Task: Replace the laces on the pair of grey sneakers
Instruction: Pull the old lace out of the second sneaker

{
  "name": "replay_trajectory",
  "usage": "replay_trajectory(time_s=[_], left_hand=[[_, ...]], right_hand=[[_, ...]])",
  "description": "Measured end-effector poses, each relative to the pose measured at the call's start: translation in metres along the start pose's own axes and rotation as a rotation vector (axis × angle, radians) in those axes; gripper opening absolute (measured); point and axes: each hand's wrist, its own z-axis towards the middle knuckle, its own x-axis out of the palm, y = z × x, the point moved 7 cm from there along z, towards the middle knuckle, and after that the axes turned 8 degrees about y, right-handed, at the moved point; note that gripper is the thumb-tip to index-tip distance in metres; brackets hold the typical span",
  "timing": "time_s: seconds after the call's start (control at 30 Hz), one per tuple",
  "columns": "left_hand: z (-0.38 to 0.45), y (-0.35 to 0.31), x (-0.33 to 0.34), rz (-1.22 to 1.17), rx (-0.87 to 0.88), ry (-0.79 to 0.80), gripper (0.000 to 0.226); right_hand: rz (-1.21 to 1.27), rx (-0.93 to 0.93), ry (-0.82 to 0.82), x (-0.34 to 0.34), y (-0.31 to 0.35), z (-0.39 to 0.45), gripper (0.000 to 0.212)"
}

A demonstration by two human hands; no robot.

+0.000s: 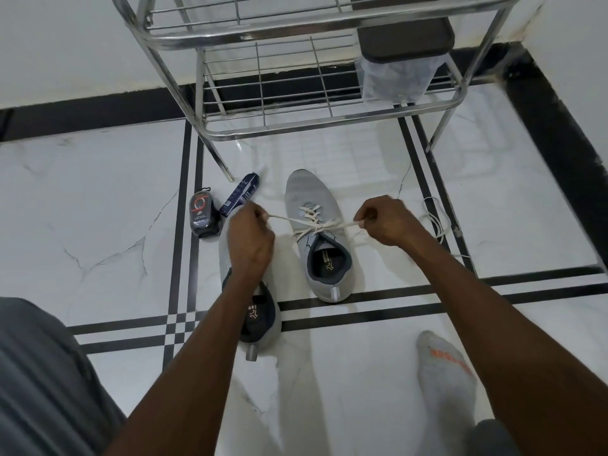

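Two grey sneakers stand on the white floor. The right sneaker (314, 238) points away from me and carries a cream lace (312, 222) criss-crossed through its eyelets. My left hand (250, 240) pinches one end of that lace and my right hand (386, 222) pinches the other, and the lace runs taut between them across the shoe's throat. The left sneaker (260, 327) lies under my left forearm, mostly hidden, and I see no lace on it. A loose white lace (436, 222) lies on the floor to the right of my right hand.
A steel wire rack (296, 93) stands just beyond the shoes, with a dark box and plastic bag (398, 74) on it. A shoe-polish sponge (204, 215) and a dark blue tube (240, 195) lie left of the shoes. My socked foot (444, 370) rests at lower right.
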Motion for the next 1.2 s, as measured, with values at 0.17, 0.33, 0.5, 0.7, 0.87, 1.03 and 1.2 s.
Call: replay_trajectory(time_s=[0.17,0.33,0.5,0.7,0.87,1.03,1.2], left_hand=[[-0.007,0.050,-0.058,0.089,-0.415,-0.321,0.022],[-0.007,0.054,-0.057,0.225,-0.426,-0.311,0.032],[-0.022,-0.017,0.011,0.104,0.134,-0.006,0.009],[-0.040,-0.030,0.060,0.066,0.170,0.196,0.029],[-0.039,-0.031,0.066,0.114,0.149,0.139,0.025],[-0.034,-0.022,0.065,0.114,0.186,0.151,0.011],[-0.029,-0.004,0.056,-0.106,0.049,0.155,0.026]], right_hand=[[0.202,0.169,-0.485,-0.047,-0.041,-0.015,0.025],[0.147,0.169,-0.465,-0.056,-0.053,-0.009,0.027],[-0.030,-0.086,-0.084,-0.012,0.017,-0.006,0.016],[-0.118,0.055,0.301,0.044,0.038,-0.013,0.040],[-0.194,-0.084,-0.020,0.048,0.046,-0.017,0.029],[-0.205,-0.187,-0.052,0.058,0.039,-0.012,0.021],[0.384,-0.007,0.015,0.058,0.007,-0.013,0.017]])
